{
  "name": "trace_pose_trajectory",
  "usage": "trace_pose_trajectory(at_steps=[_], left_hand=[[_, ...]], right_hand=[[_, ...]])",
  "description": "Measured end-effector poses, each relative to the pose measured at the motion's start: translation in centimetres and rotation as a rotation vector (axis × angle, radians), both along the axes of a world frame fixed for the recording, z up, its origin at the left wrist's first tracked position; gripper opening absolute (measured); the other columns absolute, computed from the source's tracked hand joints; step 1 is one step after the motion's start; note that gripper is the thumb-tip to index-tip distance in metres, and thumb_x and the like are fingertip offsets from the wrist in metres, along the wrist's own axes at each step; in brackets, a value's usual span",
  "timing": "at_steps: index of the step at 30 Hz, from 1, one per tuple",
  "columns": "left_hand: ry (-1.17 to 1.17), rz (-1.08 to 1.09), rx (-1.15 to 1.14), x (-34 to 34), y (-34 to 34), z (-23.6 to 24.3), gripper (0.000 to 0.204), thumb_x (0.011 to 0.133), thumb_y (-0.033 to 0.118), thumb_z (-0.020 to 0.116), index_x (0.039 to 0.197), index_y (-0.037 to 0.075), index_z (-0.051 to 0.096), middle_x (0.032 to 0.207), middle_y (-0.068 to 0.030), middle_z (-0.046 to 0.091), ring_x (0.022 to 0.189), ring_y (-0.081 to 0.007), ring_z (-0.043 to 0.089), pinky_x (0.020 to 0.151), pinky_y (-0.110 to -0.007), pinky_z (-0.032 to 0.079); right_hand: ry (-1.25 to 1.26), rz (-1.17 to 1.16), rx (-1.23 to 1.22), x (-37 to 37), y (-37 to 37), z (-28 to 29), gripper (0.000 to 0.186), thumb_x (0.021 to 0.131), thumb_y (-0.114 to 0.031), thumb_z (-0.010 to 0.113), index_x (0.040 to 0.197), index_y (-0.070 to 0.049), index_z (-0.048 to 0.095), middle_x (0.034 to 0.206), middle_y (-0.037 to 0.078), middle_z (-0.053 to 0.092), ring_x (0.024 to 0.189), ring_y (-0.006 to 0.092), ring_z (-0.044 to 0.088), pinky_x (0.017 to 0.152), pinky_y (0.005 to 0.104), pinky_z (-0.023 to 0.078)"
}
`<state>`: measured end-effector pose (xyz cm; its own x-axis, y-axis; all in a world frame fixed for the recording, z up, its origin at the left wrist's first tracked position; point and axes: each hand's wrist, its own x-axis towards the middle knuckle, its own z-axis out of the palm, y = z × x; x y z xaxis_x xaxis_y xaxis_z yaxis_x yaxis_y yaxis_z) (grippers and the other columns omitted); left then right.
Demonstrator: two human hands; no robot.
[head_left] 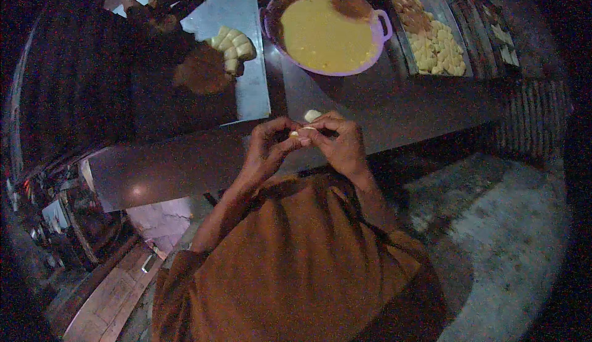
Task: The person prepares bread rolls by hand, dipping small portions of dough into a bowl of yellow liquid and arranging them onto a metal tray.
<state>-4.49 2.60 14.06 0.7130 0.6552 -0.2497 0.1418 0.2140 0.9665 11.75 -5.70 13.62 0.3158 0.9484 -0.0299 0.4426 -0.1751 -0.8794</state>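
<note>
Both hands (pixel 308 142) pinch dough piece (pixel 303 132).

We find a bare strip of counter (pixel 382 117) open just beyond our hands (pixel 308 142), running to the right. Farther back, the purple basin of yellow batter (pixel 325 31) blocks the centre. The tray of pale dough pieces (pixel 435 43) closes the right rear. At left rear, another person's hand (pixel 200 71) and stacked pieces (pixel 234 46) occupy the metal sheet (pixel 243 9).
</note>
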Motion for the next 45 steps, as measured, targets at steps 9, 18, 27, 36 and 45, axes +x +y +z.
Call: trace_pose_trajectory(at_steps=[9,18,27,36,45], left_hand=[[0.015,0.061,0.106,3.9,-0.8,-2.3,0.016,0.091,0.015,0.061,0.094,0.000,0.062,0.091,-0.0087,0.065,0.087,-0.0144,0.060,0.077,-0.028,0.049],[-0.197,0.116,-0.085,4.6,-2.1,-2.5,0.050,0.088,0.003,0.061,0.131,0.006,0.036,0.099,-0.0113,0.064,0.094,-0.0185,0.062,0.083,-0.032,0.049],[-0.410,0.040,-0.475,3.5,-3.2,-5.0,0.067,0.080,-0.004,0.063,0.138,0.009,0.032,0.113,-0.0135,0.062,0.110,-0.0209,0.057,0.097,-0.035,0.045],[0.142,0.600,0.269,-5.5,8.3,-6.3,0.024,0.088,0.007,0.062,0.111,0.004,0.059,0.110,-0.0075,0.063,0.104,-0.0183,0.058,0.092,-0.032,0.045],[0.936,0.605,0.744,-16.4,23.1,-14.4,0.024,0.090,0.014,0.062,0.111,0.005,0.058,0.105,-0.0058,0.063,0.097,-0.0148,0.059,0.083,-0.028,0.047]], right_hand=[[0.112,0.177,0.127,5.3,-1.2,-2.0,0.011,0.083,-0.008,0.070,0.091,-0.001,0.072,0.092,0.011,0.066,0.088,0.0180,0.063,0.079,0.0294,0.050],[0.344,0.038,0.004,5.2,-1.7,-4.2,0.027,0.077,-0.004,0.075,0.103,-0.002,0.066,0.097,0.007,0.065,0.089,0.0151,0.062,0.078,0.0274,0.052],[0.311,0.042,-0.041,3.9,-5.6,-8.4,0.039,0.077,0.003,0.070,0.115,-0.004,0.063,0.099,0.006,0.066,0.092,0.0155,0.063,0.081,0.0283,0.052],[-0.509,-0.054,0.178,4.9,-4.2,-12.1,0.025,0.077,-0.001,0.068,0.102,-0.006,0.067,0.104,0.008,0.065,0.096,0.0257,0.061,0.081,0.0362,0.051],[-0.380,-0.296,0.085,3.0,-3.0,-10.3,0.029,0.079,-0.004,0.069,0.107,-0.004,0.063,0.114,0.010,0.059,0.104,0.0269,0.059,0.087,0.0376,0.050]])
